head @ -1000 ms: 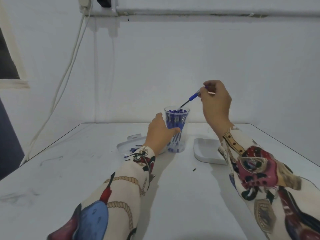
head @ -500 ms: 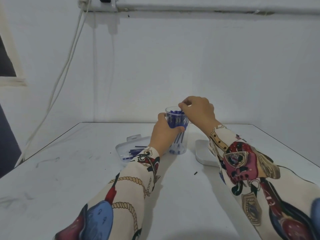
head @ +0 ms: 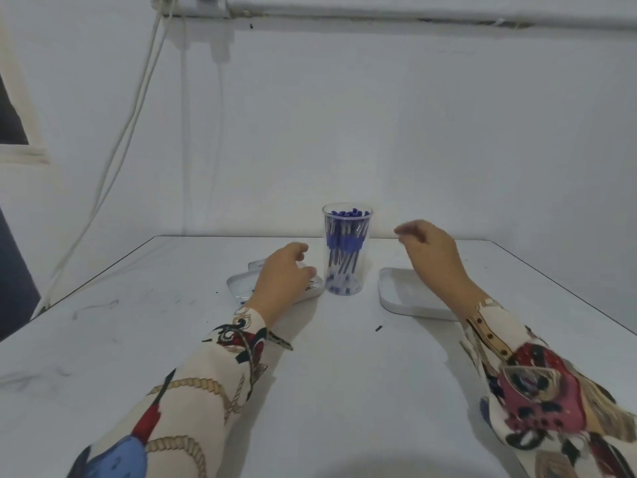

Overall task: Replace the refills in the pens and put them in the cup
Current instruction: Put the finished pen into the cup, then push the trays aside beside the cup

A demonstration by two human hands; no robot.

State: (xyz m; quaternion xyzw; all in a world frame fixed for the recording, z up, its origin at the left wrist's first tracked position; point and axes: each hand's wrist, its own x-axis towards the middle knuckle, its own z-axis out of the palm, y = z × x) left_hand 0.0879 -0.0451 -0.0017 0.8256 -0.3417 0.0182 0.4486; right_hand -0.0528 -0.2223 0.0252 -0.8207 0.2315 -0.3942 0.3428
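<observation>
Now, cup [head: 346, 250] upright mid-worktop [head: 331, 391], packed with blue pens [head: 344, 241], caps near rim. Left hand [head: 281, 281] just left of cup, over left tray [head: 241, 288], fingers loosely curled, holding nothing. Right hand [head: 432, 253] apart from cup on its right, above right tray [head: 410, 294], fingers relaxed, empty. Next pen likely from left tray: check it before reaching, contents mostly hidden. Keep wrists clear of cup; full, tall, could tip easily.
</observation>
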